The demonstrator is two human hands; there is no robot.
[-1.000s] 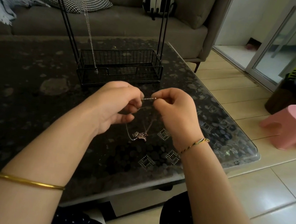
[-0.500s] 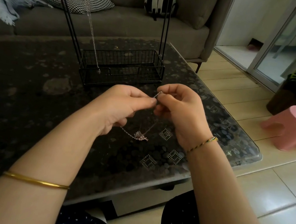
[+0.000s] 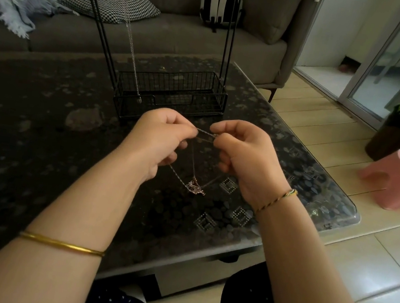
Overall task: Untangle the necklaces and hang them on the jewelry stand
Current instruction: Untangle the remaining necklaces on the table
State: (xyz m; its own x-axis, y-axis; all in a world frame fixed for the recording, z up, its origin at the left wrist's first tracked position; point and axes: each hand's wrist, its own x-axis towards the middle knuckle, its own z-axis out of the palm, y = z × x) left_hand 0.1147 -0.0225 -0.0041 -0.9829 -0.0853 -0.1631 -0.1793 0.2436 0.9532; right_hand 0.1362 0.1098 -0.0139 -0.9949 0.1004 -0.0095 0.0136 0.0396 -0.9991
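Since the earlier frame our hands have drawn apart a little, so a short length of chain now runs taut between them. Our left hand (image 3: 161, 140) has a closed grip, thumb and forefinger pinching the tangled necklaces (image 3: 196, 188) at one end of that length. Our right hand (image 3: 244, 158) pinches the other end the same way, its remaining fingers curled. Below the hands, strands droop in a V to a knotted cluster low over the table (image 3: 40, 132); we cannot tell whether it touches the glass. Just beyond our hands the black wire jewelry stand (image 3: 171, 95) sits on the table, with one silver necklace (image 3: 132, 55) hanging from it down to the basket's front-left corner.
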